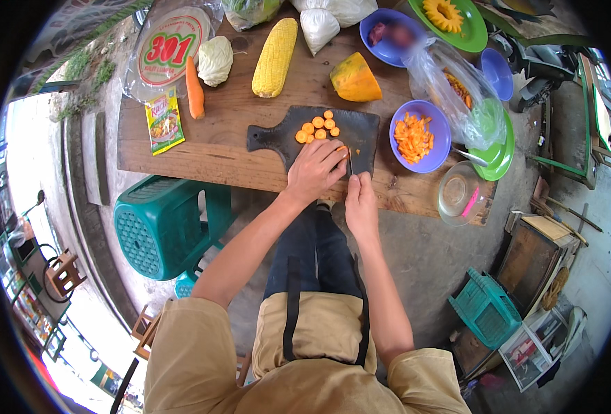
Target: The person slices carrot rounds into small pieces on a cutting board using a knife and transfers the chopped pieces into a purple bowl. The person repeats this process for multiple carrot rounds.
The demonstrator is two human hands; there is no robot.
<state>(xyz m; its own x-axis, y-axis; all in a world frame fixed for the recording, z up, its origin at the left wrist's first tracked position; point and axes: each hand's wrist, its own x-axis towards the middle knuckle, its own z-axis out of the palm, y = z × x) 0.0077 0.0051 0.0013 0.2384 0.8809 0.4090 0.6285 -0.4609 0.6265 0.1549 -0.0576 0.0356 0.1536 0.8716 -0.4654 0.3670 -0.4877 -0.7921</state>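
Note:
On the wooden table lies a dark cutting board [293, 127], its handle pointing left. My left hand [317, 168] presses a carrot piece [342, 149] onto the board, the fingers mostly covering it. Closed around a knife's handle is my right hand [360, 199]; the knife blade [350, 161] stands on the board just right of the piece. Several carrot slices [318, 122] lie above my left hand. To the right of the board, a purple bowl [445, 150] holds cut carrot pieces [413, 138].
A squash piece [356, 78], corn cob [276, 58], whole carrot [194, 89], cabbage [215, 61] and seasoning packet [164, 122] lie around the board. A glass bowl [450, 199] stands at the table's right front. Green stools [171, 227] stand below at left.

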